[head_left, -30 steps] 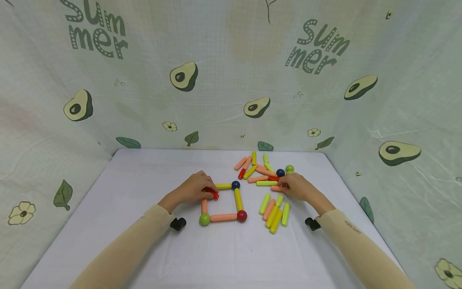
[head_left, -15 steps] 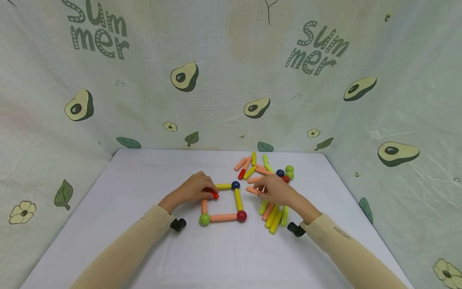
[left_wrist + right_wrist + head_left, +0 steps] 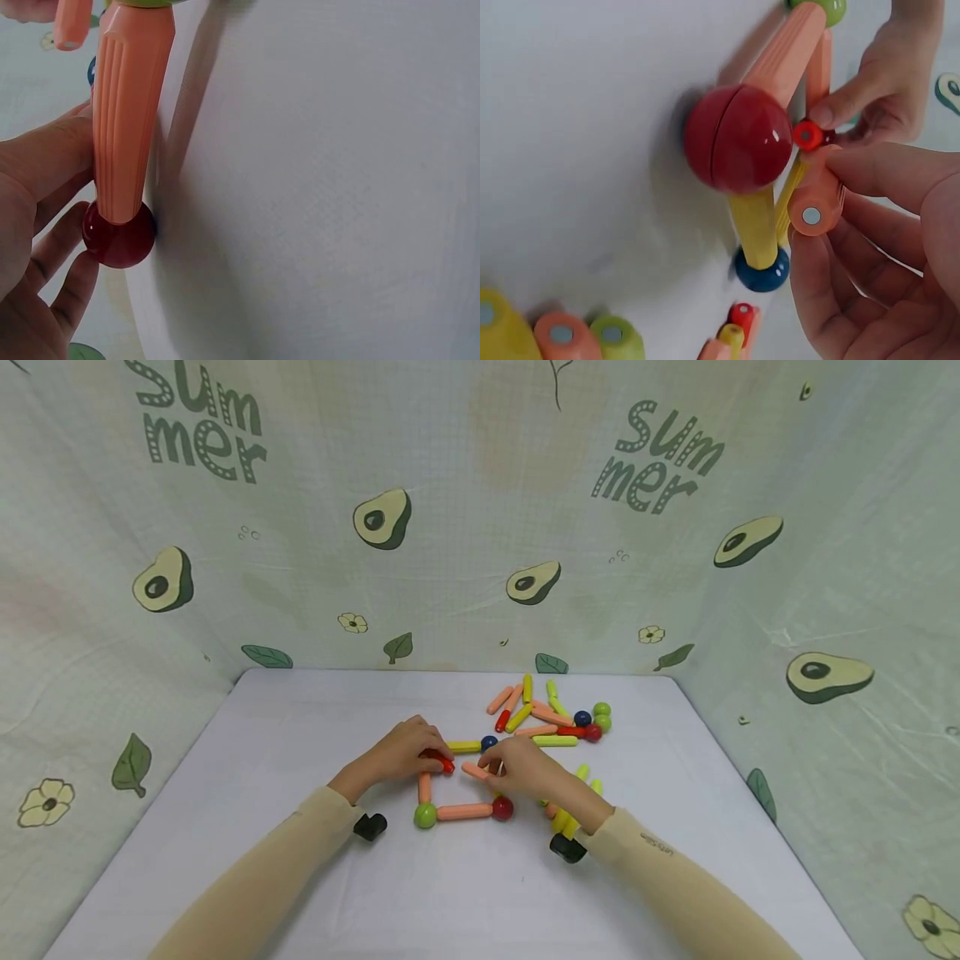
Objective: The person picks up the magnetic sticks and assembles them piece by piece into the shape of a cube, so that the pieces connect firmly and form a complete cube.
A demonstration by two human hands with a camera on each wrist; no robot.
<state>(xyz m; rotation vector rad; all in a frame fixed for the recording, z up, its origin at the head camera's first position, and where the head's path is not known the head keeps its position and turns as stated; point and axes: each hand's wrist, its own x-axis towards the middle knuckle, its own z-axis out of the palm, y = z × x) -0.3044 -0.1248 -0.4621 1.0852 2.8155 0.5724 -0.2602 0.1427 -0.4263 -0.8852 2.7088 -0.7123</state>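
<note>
A square of magnetic sticks and balls lies on the table: salmon sticks at front and left, yellow ones at back and right. Its corners show a green ball, a red ball and a blue ball. The left hand pinches a red stick at the back left corner, where its fingers also touch a dark red ball. Over the square's right side, the right hand pinches a salmon stick between thumb and fingers; its free end points toward the red stick.
Loose salmon, yellow, red and lime sticks lie in a pile at the back right, with green balls and another blue ball. Several more sticks lie in a row beside the right forearm. A printed cloth hangs behind.
The right hand has taken a salmon stick from the pile and carried it left, over the square. The left hand has stayed at its corner with the red stick.
</note>
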